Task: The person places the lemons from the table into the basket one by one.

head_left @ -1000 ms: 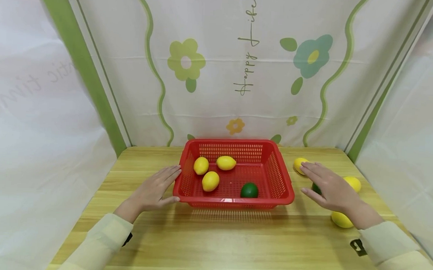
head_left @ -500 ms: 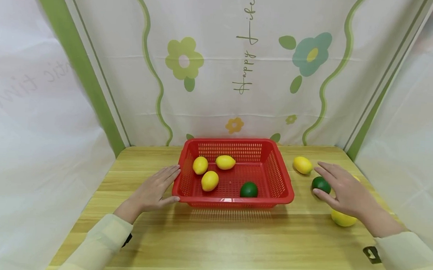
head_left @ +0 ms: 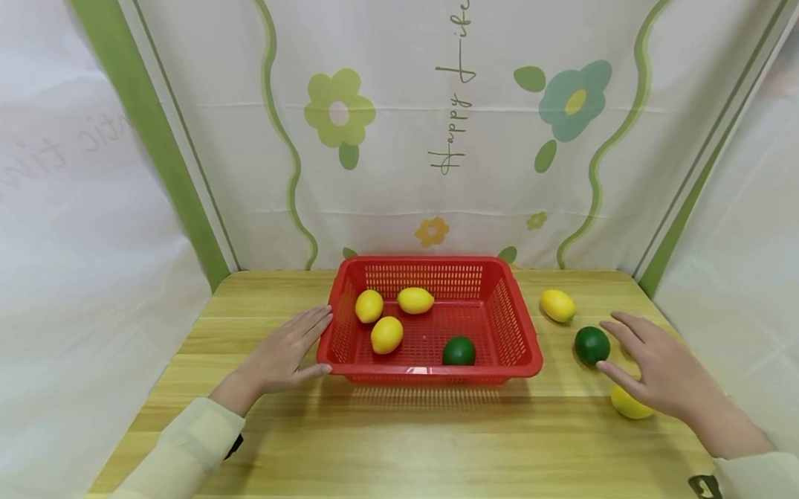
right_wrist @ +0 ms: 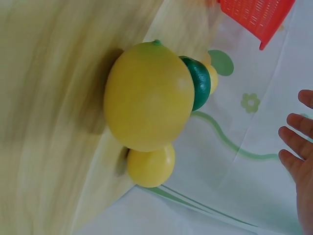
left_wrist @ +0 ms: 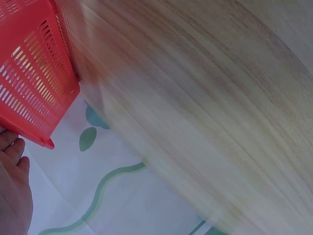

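Observation:
My left hand (head_left: pixel 284 356) lies with straight fingers against the left rim of a red plastic basket (head_left: pixel 428 370). Inside the basket are three lemons, one of them (head_left: pixel 387 335) nearest the front, and a dark green round fruit (head_left: pixel 459 351). To the right, my right hand (head_left: pixel 668 377) hovers with spread fingers and holds nothing. Its thumb and fingertips are just beside another dark green fruit (head_left: pixel 592 346) on the table. A lemon (head_left: pixel 632 403) sits partly under that hand; another lemon (right_wrist: pixel 151 166) shows plainly in the right wrist view but is mostly hidden in the head view.
A further lemon (head_left: pixel 558 306) lies at the back right of the wooden table (head_left: pixel 417 451). Patterned white curtains (head_left: pixel 403 168) stand behind the table and along both sides.
My right hand has drawn back to the right and toward me, uncovering the back lemon and the green fruit on the table. The left hand stays at the basket rim.

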{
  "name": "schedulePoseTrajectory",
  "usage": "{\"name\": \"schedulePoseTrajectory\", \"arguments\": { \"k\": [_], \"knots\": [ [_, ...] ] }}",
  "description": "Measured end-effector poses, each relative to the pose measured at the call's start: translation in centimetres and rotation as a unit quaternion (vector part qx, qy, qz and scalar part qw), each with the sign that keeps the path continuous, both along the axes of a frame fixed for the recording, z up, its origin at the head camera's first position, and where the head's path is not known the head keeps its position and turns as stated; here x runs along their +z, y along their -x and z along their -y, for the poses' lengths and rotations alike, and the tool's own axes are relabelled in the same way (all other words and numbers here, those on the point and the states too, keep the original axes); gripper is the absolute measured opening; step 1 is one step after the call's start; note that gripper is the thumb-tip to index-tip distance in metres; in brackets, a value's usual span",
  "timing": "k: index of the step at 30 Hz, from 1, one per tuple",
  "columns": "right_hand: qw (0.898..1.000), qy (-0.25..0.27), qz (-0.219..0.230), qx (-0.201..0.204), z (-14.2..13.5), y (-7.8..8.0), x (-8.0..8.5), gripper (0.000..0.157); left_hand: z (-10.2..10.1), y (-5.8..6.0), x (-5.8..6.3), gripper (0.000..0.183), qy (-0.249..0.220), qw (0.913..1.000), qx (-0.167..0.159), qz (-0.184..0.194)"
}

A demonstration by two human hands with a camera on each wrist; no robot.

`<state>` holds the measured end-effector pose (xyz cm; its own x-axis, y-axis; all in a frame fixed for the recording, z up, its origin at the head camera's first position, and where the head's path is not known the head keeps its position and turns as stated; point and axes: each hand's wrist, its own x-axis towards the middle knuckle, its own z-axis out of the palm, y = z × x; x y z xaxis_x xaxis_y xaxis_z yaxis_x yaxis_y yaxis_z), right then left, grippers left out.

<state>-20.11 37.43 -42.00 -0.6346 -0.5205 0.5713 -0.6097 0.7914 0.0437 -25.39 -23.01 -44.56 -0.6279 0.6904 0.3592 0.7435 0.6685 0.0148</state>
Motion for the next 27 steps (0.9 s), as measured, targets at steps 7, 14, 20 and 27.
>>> {"name": "schedulePoseTrajectory", "arguments": {
  "k": [7, 14, 20, 27],
  "knots": [
    [0.999, 0.007, 0.041, -0.032, -0.9, -1.1, -0.7, 0.064, 0.1, 0.1, -0.2, 0.082, -0.006, 1.0000, -0.004, 0.000],
    [0.997, 0.003, 0.061, -0.044, -1.6, -1.8, -1.5, 0.065, 0.0, 0.1, -0.1, 0.084, -0.009, 0.9999, -0.010, -0.002],
    [0.996, -0.008, 0.077, -0.045, -2.0, -2.2, -2.4, 0.067, 0.0, 0.0, -0.2, 0.084, -0.004, 1.0000, -0.002, 0.007],
    [0.996, -0.008, 0.077, -0.041, -2.3, -2.4, -3.6, 0.068, 0.0, 0.1, -0.3, 0.083, -0.005, 1.0000, -0.005, -0.003]
  ]
}}
